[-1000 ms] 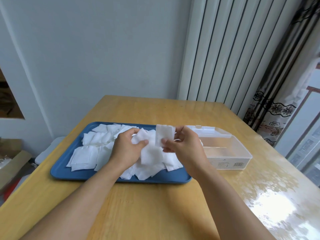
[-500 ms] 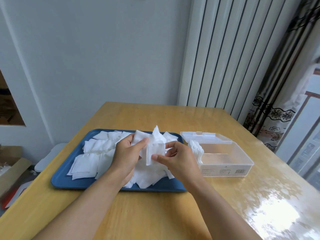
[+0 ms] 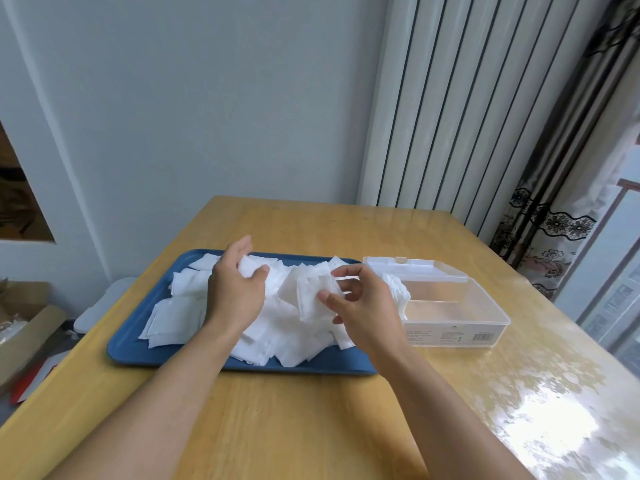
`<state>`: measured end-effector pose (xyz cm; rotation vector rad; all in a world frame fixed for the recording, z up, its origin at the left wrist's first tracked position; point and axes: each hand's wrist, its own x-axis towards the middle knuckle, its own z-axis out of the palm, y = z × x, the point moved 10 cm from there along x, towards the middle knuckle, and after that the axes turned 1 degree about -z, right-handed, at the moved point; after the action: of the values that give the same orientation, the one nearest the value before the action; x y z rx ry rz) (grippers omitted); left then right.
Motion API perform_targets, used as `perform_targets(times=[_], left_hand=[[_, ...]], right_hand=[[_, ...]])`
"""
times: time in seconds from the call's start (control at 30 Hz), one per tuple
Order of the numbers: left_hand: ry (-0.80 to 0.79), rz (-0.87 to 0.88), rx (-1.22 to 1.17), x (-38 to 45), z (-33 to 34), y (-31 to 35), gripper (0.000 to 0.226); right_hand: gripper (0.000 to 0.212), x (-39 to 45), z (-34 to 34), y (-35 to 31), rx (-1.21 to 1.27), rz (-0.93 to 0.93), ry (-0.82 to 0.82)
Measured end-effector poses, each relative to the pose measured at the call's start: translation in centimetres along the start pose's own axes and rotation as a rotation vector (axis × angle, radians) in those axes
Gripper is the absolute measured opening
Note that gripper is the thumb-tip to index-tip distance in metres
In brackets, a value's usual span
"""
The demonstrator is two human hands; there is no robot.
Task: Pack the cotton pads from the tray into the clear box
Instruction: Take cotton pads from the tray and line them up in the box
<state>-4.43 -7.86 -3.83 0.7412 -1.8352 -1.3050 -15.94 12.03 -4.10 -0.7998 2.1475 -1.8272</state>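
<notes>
A blue tray (image 3: pixel 131 348) lies on the wooden table with a loose heap of white square cotton pads (image 3: pixel 173 317). My right hand (image 3: pixel 360 306) pinches a small stack of cotton pads (image 3: pixel 313 296) between thumb and fingers, held just above the heap near the tray's right side. My left hand (image 3: pixel 235 292) hovers over the middle of the heap with fingers spread and nothing gripped in it. The clear box (image 3: pixel 460 323) stands right of the tray with its lid open at the back. A few pads (image 3: pixel 398 292) stand at its left end.
The wooden table (image 3: pixel 311 427) has bare surface in front of the tray and glare at the right. A wall, a white ribbed panel and curtains stand behind. Cardboard boxes (image 3: pixel 24 327) sit on the floor at the left.
My left hand has let go of the pads and opened, moving a little left. My right hand keeps the stack and has shifted slightly right. The camera has tilted upward.
</notes>
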Motion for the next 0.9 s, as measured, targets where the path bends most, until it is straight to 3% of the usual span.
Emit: perform_targets(times=[0.07,0.17,0.3,0.37,0.67,0.8,0.9], left_hand=[[0.072,0.119,0.055,-0.9,-0.6,2.0,0.058],[0.110,0.222,-0.005,-2.1,-0.3,3.9,0.036],[-0.257,-0.038,-0.298,-3.1,4.6,2.3,0.022],[-0.306,-0.107,-0.386,-3.8,5.8,1.8,0.018],[-0.278,-0.163,-0.420,-3.8,5.7,1.3,0.026],[-0.110,-0.098,-0.335,-2.6,3.7,0.7,0.035],[-0.083,-0.054,-0.221,-2.2,2.9,0.5,0.021]], right_hand=[[0.029,0.0,-0.3,-0.1,0.063,-0.006,0.018],[0.034,0.0,-0.5,0.0,0.224,0.020,0.040],[0.035,0.0,-0.4,0.4,0.388,0.055,0.060],[0.029,0.0,-0.5,0.7,0.388,0.068,0.087],[0.011,0.0,0.1,0.4,0.313,0.052,0.008],[0.011,0.2,-0.5,0.4,0.206,0.029,0.043],[0.005,0.3,-0.4,-0.7,0.104,-0.056,-0.004]])
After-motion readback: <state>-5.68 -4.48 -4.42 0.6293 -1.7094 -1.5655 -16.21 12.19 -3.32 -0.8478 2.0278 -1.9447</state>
